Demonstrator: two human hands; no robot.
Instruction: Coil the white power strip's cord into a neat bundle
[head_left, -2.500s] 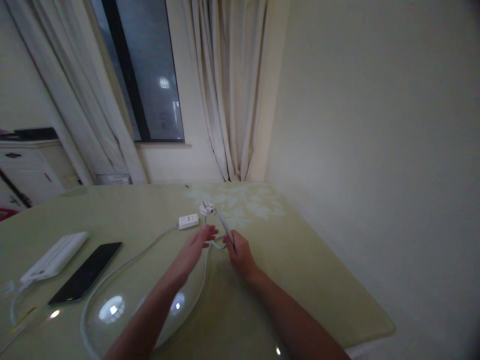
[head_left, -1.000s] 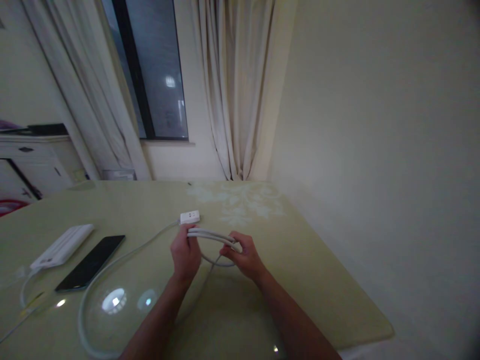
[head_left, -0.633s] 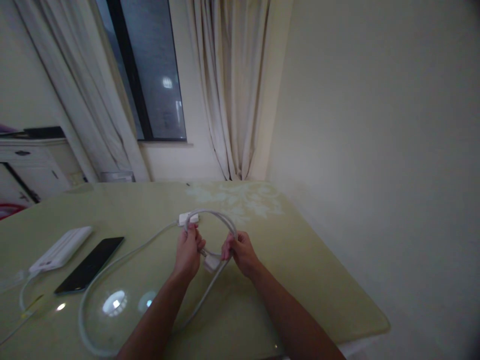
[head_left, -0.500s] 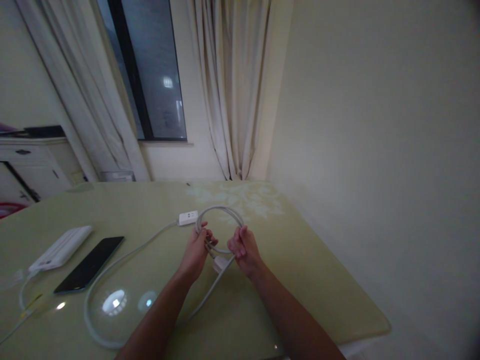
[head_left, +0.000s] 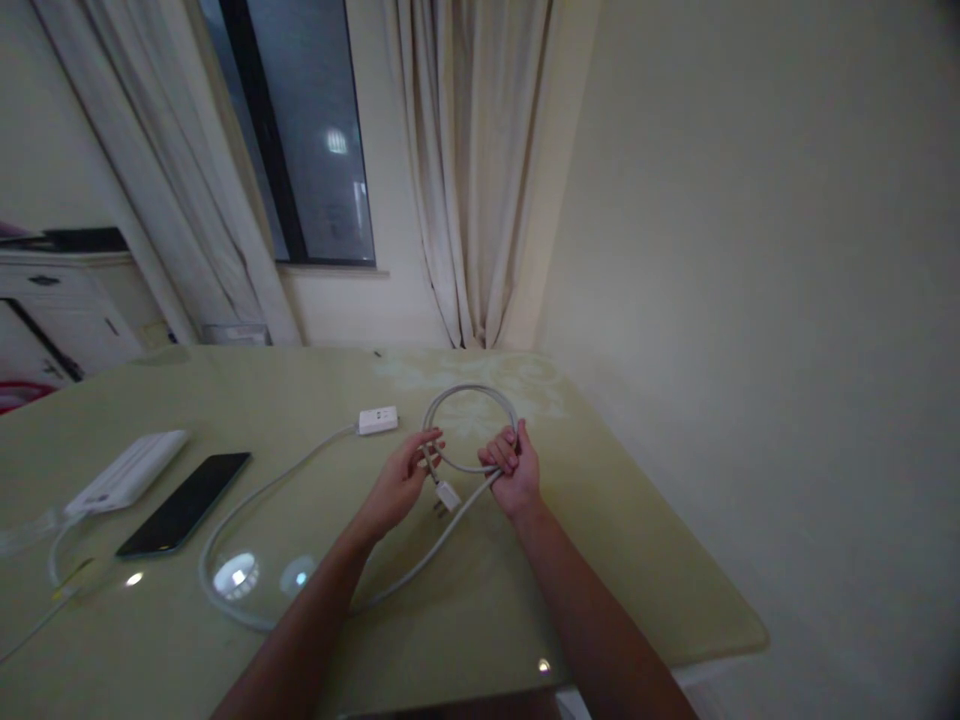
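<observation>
A white extension cord (head_left: pixel 472 387) is partly wound into a round coil above the table. My right hand (head_left: pixel 512 470) is closed around the coil's right side. At the coil's left side, my left hand (head_left: pixel 407 465) has its fingers loosely curled on the cord. Between my hands hangs the cord's white plug (head_left: pixel 448 495), its pins pointing down and left. A long uncoiled stretch runs from my right hand under my left forearm. It curves round on the table to the white socket block (head_left: pixel 377 420), left of the coil.
To the left lie a black-screened phone (head_left: pixel 184 505) and a white power bank (head_left: pixel 127 472) with a cable attached. The glossy greenish table (head_left: pixel 630 570) meets a plain wall (head_left: pixel 750 300) on the right. Curtains (head_left: pixel 480 180) hang beyond the far edge.
Both hands and the coil have shifted right, the right hand more, so the hands are farther apart. The plug shows more clearly, and the loose stretch has been drawn in somewhat.
</observation>
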